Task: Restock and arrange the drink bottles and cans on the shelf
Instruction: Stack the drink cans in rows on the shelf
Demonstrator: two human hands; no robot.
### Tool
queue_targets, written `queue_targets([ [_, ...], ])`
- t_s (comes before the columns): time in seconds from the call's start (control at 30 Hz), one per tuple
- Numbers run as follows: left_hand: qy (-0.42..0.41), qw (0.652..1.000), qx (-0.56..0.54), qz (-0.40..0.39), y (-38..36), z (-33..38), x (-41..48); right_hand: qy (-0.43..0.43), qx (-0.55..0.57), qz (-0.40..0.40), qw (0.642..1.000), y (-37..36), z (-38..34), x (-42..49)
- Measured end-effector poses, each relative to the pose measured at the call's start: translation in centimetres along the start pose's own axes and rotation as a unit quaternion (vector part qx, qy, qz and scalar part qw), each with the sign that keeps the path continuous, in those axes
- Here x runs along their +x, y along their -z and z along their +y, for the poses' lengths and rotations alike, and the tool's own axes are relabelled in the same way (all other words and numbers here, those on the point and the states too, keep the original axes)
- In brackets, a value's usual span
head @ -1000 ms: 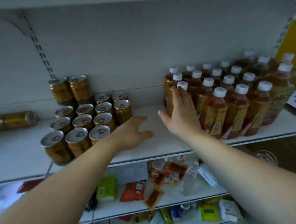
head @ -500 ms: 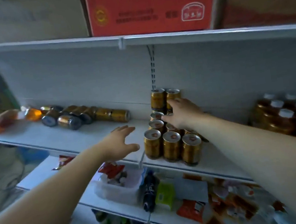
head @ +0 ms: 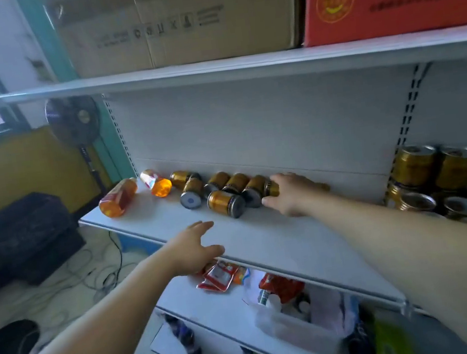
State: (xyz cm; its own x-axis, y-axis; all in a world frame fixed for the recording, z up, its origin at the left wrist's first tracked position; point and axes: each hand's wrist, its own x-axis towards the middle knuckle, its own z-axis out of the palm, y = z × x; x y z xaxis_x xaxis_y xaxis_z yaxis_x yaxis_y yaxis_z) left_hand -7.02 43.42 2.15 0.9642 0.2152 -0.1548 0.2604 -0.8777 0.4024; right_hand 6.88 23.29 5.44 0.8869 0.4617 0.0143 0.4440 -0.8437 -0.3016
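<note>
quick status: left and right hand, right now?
Left hand: open, fingers spread over the shelf front, holding nothing.
Right hand: fingers and thumb curled round a gold can lying on its side.

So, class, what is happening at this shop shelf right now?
A person is tidying the drinks shelf. The right hand grips a gold can lying on its side, last in a row of toppled cans. The left hand hovers open near the shelf's front edge. Two orange bottles lie at the left end; upright cans stand stacked at the right.
</note>
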Motion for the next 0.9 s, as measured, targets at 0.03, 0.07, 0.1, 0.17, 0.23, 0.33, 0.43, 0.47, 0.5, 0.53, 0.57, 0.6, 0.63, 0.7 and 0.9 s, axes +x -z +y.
queue_targets([
  [0.03,0.009,1.0,-0.007,0.001,0.4,-1.2,0.8,0.002,-0.003,-0.002,1.0,-0.5,-0.8,1.2],
  [0.07,0.02,1.0,-0.013,0.004,0.8,-2.4,1.8,0.007,-0.004,-0.006,1.0,-1.1,-1.6,2.4],
  [0.1,0.03,0.999,-0.019,0.006,1.1,-3.5,2.7,0.015,-0.004,-0.011,1.0,-1.6,-2.3,3.6],
  [0.17,0.047,0.998,-0.042,0.013,1.5,-5.4,4.8,0.026,-0.008,-0.02,0.999,-3.0,-3.5,6.1],
  [0.23,0.071,0.994,-0.073,0.025,1.9,-7.0,6.9,0.032,-0.012,-0.03,0.999,-4.2,-4.4,8.6],
  [0.33,0.101,0.989,-0.102,0.03,2.5,-8.8,10.1,0.048,-0.036,-0.03,0.998,-5.7,-5.4,11.8],
  [0.43,0.104,0.991,-0.073,0.034,3.0,-10.3,12.8,0.058,-0.052,-0.05,0.996,-7.6,-6.0,13.5],
  [0.47,0.1,0.992,-0.065,0.035,3.1,-10.8,13.7,0.059,-0.059,-0.065,0.994,-8.4,-6.3,13.7],
  [0.5,0.091,0.993,-0.061,0.034,3.3,-11.2,14.5,0.061,-0.072,-0.077,0.993,-9.2,-6.5,14.0],
  [0.53,0.081,0.995,-0.057,0.032,3.4,-11.8,15.4,0.059,-0.09,-0.078,0.991,-9.9,-6.7,14.1],
  [0.57,0.066,0.996,-0.055,0.028,3.5,-12.5,16.6,0.05,-0.105,-0.068,0.991,-10.6,-7.0,14.4],
  [0.6,0.055,0.996,-0.056,0.03,3.6,-12.8,17.6,0.043,-0.116,-0.056,0.991,-11.0,-7.1,14.5],
  [0.63,0.048,0.997,-0.058,0.035,3.6,-13.0,18.3,0.036,-0.122,-0.043,0.991,-11.2,-7.1,14.3],
  [0.7,0.027,0.996,-0.068,0.04,3.7,-13.4,20.5,0.014,-0.124,-0.01,0.992,-11.9,-7.6,14.1],
  [0.9,-0.016,0.992,-0.122,-0.013,2.0,-13.5,25.0,-0.056,-0.124,0.008,0.991,-13.5,-8.5,11.9],
])
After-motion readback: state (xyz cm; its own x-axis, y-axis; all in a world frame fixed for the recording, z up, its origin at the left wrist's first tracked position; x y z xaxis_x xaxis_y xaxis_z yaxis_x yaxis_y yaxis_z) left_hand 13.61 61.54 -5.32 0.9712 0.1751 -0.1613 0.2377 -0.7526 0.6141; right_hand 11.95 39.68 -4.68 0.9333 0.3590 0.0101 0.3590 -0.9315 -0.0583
